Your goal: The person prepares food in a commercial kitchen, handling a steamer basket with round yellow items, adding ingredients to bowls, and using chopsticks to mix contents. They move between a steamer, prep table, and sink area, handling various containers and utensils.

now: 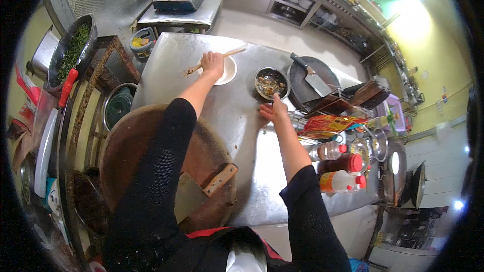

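My left hand [212,65] is closed around a pair of wooden chopsticks [236,51] lying across a white bowl [229,71]. It rests over the bowl's left side; whether the fingers also grip the rim is hidden. To the right stands a round metal bowl [270,84] with dark, oily food remains inside. My right hand [275,110] is at the near edge of this metal bowl, fingers apart and thumb towards the rim. Whether the thumb touches it I cannot tell. Both bowls sit on a stainless steel table [242,121].
A cleaver [211,187] lies on the large round chopping block [151,121] before me. Another cleaver [314,79] rests on a dark round board [329,70] at right. Several bottles [340,162] line the table's right side. A pan of chopped greens [75,47] stands far left.
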Demonstrator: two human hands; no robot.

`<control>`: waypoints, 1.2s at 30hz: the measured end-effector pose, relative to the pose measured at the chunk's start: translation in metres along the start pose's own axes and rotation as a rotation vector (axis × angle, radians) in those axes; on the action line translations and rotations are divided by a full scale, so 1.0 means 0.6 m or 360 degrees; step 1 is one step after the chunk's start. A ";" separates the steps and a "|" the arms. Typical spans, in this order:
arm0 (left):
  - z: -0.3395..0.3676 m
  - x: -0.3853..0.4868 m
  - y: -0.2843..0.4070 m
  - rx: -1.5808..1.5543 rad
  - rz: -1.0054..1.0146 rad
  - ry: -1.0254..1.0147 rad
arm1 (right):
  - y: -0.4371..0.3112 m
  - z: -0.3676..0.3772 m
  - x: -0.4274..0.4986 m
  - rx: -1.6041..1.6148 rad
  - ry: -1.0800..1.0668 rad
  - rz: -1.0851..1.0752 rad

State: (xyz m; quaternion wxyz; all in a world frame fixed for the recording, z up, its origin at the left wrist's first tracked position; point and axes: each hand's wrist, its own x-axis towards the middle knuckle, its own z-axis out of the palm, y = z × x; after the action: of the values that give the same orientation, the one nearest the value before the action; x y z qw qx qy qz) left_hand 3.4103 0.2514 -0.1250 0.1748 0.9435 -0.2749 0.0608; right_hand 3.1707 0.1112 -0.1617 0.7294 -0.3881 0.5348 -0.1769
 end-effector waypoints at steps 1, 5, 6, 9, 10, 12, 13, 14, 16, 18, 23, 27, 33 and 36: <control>-0.003 0.016 -0.017 -0.0040 -0.0035 0.0086 | -0.002 0.007 0.013 -0.0039 -0.0039 -0.0028; 0.008 0.076 -0.105 0.0083 0.0034 -0.0186 | 0.026 0.010 0.005 0.0164 -0.0163 0.0020; 0.021 0.076 -0.128 0.0017 0.0028 -0.0053 | 0.035 -0.002 -0.010 0.0281 -0.0191 0.0055; 0.039 0.094 -0.171 -0.0258 0.0128 -0.0568 | 0.082 -0.034 -0.087 0.0551 -0.0148 0.0287; 0.044 0.090 -0.163 -0.0109 0.0049 -0.0589 | 0.089 -0.060 -0.125 0.0434 -0.0163 0.0313; 0.026 0.075 -0.139 -0.0222 0.0085 -0.0735 | 0.089 -0.085 -0.200 0.0282 -0.0219 0.0174; 0.003 0.064 -0.125 -0.0709 -0.0353 -0.0971 | 0.086 -0.095 -0.239 0.0261 -0.0202 0.0043; -0.019 0.045 -0.103 -0.0787 -0.0250 -0.0999 | 0.078 -0.098 -0.272 0.0244 -0.0183 -0.0079; -0.075 0.000 -0.059 -0.0956 -0.0042 -0.1046 | 0.054 -0.102 -0.328 0.0169 -0.0269 -0.0304; -0.120 -0.053 -0.009 -0.0972 0.0051 -0.1131 | 0.036 -0.095 -0.370 0.0164 -0.0362 -0.0447; -0.193 -0.166 0.097 -0.1168 0.0232 -0.1540 | 0.021 -0.094 -0.447 0.0092 -0.0367 -0.0603; -0.223 -0.223 0.125 -0.1338 0.0098 -0.1800 | 0.032 -0.159 -0.510 -0.0085 -0.0064 -0.0841; -0.257 -0.315 0.136 -0.1467 -0.0079 -0.1713 | 0.103 -0.315 -0.573 -0.0253 -0.0078 -0.0918; -0.243 -0.406 0.159 -0.1534 -0.0169 -0.1566 | 0.160 -0.399 -0.580 -0.0585 0.0023 -0.0841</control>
State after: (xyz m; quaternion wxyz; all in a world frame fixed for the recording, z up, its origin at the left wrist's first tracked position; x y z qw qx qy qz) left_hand 3.1511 0.3501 -0.0122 0.4324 0.6905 -0.2721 -0.5121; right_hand 2.8089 0.3164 -0.0407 0.5722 -0.6375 0.4436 -0.2635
